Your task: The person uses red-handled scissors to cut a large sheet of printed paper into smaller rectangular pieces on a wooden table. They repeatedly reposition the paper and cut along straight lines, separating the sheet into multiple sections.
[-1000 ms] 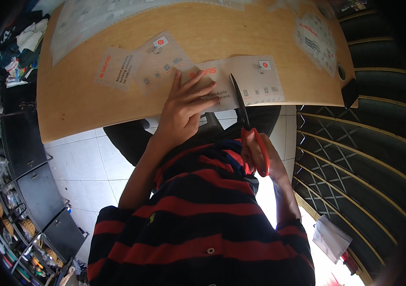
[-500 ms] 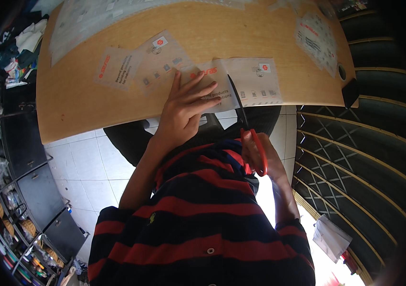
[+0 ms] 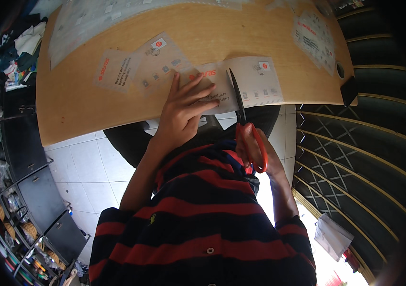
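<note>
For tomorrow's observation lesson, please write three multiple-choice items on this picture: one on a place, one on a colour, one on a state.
1. Where does the left hand rest?
A. on the printed sheet
B. on the floor
C. on the shelf

2. What colour are the scissors' handles?
A. blue
B. red-orange
C. green

3. How do the scissors stand to the sheet?
A. lying apart from it
B. blades into its near edge
C. hanging on a wall

Answers: 1 A, fingers spread flat on it at the table edge; 2 B, the loops in the right hand show it; 3 B, the dark blades cross the sheet.
</note>
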Demonstrator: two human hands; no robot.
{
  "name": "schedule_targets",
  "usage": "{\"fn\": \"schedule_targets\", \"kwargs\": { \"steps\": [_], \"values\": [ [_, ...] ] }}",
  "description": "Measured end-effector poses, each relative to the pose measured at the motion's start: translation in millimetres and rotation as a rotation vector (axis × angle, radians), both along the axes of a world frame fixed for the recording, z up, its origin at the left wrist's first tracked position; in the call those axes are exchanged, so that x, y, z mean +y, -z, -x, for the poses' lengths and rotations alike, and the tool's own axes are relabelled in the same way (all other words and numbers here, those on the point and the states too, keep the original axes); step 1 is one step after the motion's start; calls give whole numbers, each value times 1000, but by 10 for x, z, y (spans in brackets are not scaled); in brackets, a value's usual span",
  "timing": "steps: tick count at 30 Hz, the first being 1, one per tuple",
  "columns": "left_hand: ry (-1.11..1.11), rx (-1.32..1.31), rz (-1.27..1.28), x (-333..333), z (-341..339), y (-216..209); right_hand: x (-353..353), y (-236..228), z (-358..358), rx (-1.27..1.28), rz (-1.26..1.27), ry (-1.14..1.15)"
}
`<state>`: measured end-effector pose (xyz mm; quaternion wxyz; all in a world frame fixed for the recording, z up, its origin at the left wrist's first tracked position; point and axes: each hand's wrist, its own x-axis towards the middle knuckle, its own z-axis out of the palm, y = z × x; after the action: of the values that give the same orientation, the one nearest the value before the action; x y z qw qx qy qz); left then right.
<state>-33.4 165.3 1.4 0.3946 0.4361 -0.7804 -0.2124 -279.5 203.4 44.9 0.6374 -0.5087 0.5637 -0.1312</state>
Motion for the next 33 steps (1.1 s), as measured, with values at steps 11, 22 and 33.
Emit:
{"fn": "schedule_targets", "kwargs": {
  "steps": [11,22,33],
  "values": [
    [-2,-4,4,-2,-1,3,1,91,-23,86,11,18],
    [13,2,3,-7,5,-21,-68,50,-25,96,6,42],
    [33,15,-24,17,-24,-41,-176,-5,5,154,-41,-20]
  ]
}}
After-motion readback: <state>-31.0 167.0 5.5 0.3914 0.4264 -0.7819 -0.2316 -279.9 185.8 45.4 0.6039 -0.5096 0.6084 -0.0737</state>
